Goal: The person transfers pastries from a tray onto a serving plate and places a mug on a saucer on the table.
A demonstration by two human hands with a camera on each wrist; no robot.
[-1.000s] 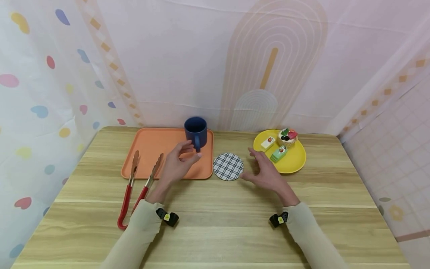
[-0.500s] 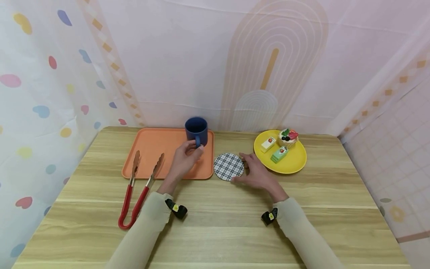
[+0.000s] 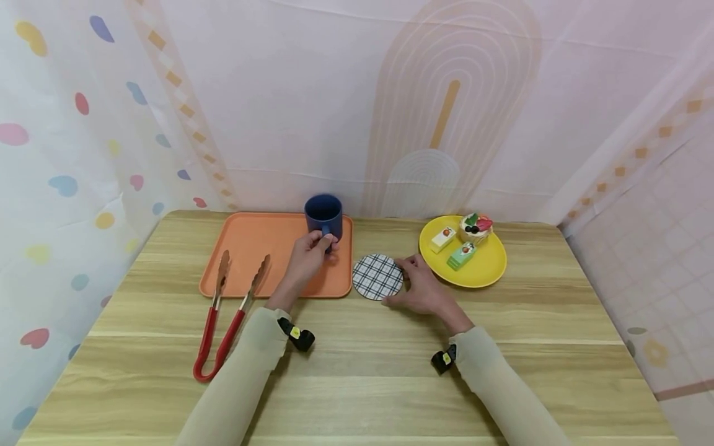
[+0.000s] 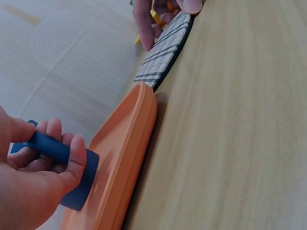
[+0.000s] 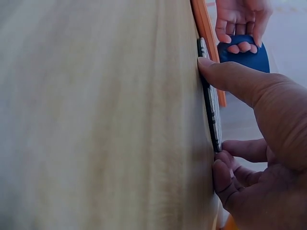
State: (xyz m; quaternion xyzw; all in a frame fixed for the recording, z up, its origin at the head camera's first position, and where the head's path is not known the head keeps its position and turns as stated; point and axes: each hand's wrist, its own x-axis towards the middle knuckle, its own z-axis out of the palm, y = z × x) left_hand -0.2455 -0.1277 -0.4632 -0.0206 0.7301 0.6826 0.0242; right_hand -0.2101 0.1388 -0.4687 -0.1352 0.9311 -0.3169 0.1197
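Note:
A dark blue mug (image 3: 323,214) stands upright on the right end of the orange tray (image 3: 259,238). My left hand (image 3: 305,260) grips its handle; in the left wrist view the fingers curl round the blue handle (image 4: 53,147). To the right of the tray lies a round coaster (image 3: 376,277) with a black-and-white plaid top. My right hand (image 3: 419,290) holds that coaster by its right side, thumb at the near edge and fingertips at the far edge. The right wrist view shows the coaster (image 5: 213,115) edge-on, low against the table.
Red-handled tongs (image 3: 209,337) lie spread at the left, their tips over the tray. A yellow plate (image 3: 486,267) on the right bears a cupcake (image 3: 475,230) and two small cake slices, one cream (image 3: 443,240), one green (image 3: 462,255). A patterned curtain rises behind the table.
My left hand has moved forward and right and taken hold of the mug's handle. My right hand has moved left onto the coaster's edge. Mug and coaster stay in place.

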